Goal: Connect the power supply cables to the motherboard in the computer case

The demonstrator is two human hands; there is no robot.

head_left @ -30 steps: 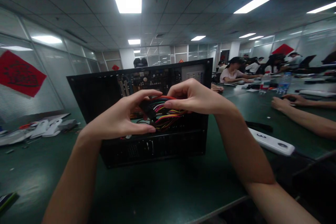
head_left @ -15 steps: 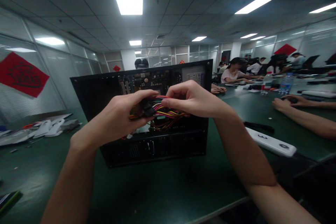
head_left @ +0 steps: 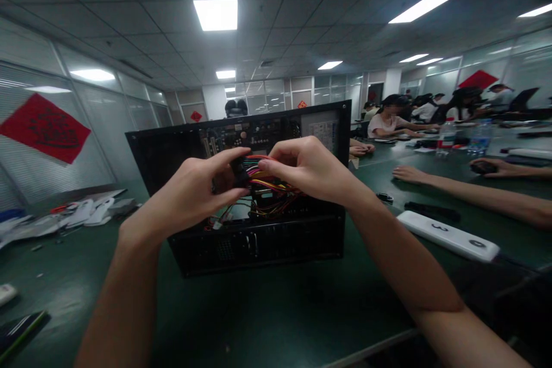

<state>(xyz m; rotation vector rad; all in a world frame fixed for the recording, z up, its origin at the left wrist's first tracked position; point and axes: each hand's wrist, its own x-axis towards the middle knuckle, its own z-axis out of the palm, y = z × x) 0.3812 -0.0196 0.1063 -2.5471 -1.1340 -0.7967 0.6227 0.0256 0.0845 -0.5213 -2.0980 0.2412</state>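
A black computer case (head_left: 263, 247) stands on the green table with its inside facing me, circuit board and wiring showing. Just in front of it, my left hand (head_left: 196, 184) curls around a black cable connector (head_left: 240, 171), thumb and fingers at its sides. My right hand (head_left: 308, 169) pinches the bundle of multicoloured cables (head_left: 259, 171) that runs out of that connector. More wires (head_left: 276, 207) hang inside the case below my hands. A label (head_left: 323, 133) is visible on the grey unit in the upper right corner of the case.
To the right lie a white power strip (head_left: 448, 236) and a black strap-like item (head_left: 431, 211). A co-worker's arms (head_left: 474, 187) rest beyond them, one hand on a dark object. Plastic bottles (head_left: 480, 138) stand further back. White scraps (head_left: 92, 211) are heaped at left.
My right fingers have shifted slightly left along the cables, and the connector has risen a little. The co-worker's other hand has come forward onto the table. My view has turned slightly left.
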